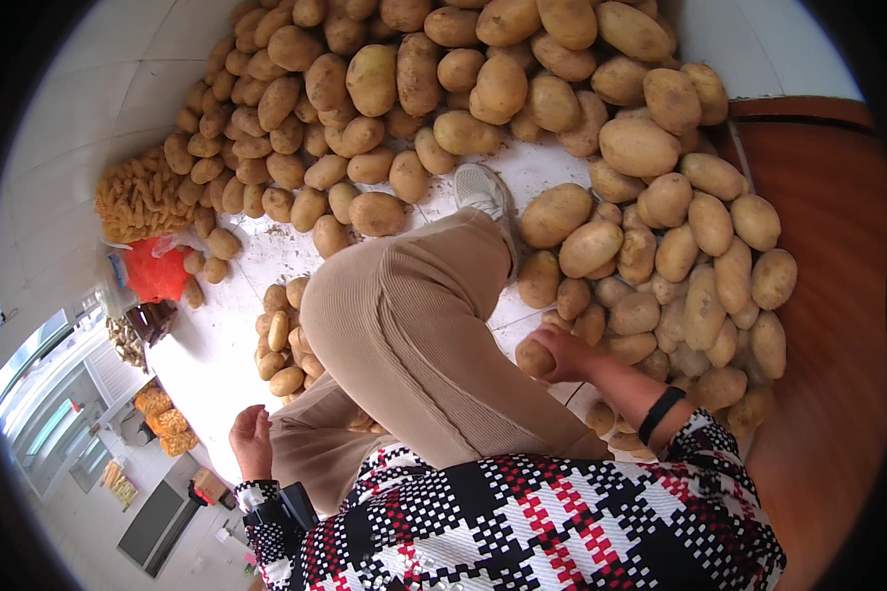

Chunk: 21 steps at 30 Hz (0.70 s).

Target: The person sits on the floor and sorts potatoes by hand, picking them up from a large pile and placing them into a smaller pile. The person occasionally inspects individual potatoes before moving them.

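My right hand (562, 351) is closed around a potato (535, 357), close beside my right knee and the right-hand pile of potatoes (636, 313). Near my left thigh, my left hand (252, 436) is raised with its fingers curled; nothing shows in it, and how far the fingers are apart is unclear. A smaller group of potatoes (286, 380) lies on the floor beyond that hand, partly hidden by my leg. Ahead, a large heap of potatoes (370, 80) spreads along the tiled wall.
White floor tiles (214, 347) run between the piles. A reddish-brown wooden surface (828, 295) borders the right pile. At the left stand a net sack (144, 196) of tan produce and a red plastic bag (155, 271). Orange net sacks (168, 421) lie farther off. My shoe (480, 190) is near the heap.
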Available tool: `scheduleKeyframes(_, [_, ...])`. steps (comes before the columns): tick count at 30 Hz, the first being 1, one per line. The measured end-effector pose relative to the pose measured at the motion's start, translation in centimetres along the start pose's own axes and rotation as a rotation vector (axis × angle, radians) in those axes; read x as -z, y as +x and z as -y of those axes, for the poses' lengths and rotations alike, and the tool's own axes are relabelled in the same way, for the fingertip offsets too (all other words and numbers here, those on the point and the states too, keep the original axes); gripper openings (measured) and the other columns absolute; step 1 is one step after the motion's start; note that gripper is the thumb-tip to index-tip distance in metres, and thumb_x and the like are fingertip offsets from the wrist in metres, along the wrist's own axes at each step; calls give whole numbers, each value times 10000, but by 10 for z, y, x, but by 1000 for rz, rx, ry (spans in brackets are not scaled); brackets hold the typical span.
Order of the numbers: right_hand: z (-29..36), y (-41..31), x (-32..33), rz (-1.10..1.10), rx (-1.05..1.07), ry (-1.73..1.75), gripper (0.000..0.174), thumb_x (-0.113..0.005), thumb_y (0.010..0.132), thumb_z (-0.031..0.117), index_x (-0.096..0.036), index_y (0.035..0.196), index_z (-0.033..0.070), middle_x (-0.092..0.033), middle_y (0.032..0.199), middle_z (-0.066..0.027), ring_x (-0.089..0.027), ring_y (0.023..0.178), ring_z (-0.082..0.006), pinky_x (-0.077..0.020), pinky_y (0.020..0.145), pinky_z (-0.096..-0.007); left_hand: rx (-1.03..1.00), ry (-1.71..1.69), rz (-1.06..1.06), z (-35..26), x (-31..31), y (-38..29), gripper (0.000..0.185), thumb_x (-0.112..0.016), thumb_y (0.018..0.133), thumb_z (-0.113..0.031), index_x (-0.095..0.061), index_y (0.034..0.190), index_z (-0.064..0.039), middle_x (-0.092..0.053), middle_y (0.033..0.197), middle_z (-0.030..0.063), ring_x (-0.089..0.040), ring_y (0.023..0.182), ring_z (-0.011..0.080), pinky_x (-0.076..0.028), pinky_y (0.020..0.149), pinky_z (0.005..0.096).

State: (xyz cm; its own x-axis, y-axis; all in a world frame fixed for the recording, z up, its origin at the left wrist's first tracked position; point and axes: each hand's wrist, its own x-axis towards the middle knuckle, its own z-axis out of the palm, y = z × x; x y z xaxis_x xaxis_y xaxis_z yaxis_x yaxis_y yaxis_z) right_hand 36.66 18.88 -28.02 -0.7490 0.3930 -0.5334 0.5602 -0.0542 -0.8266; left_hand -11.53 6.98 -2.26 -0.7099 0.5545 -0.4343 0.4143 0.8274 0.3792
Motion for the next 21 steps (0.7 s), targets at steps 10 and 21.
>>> scheduleKeyframes(10, [20, -35, 103, -496, -252, -267, 732, -778, 647, 132, -433, 1291, 77, -373, 1362, -131, -408, 1236, -330, -388, 1015, -374, 13, -94, -82, 34, -13, -15, 171, -611, 887, -105, -629, 973, 42, -663, 819, 71, -609, 724, 113, -501, 691, 238])
scheduleKeyframes(21, [19, -38, 117, -567, -371, -364, 465, -690, 748, 115, -530, 1176, 32, -515, 1189, -165, -500, 1117, -349, -430, 929, -392, -397, -71, -367, 48, -24, -31, 86, -639, 828, -48, -658, 906, -17, -616, 745, 117, -581, 623, 198, -468, 597, 292])
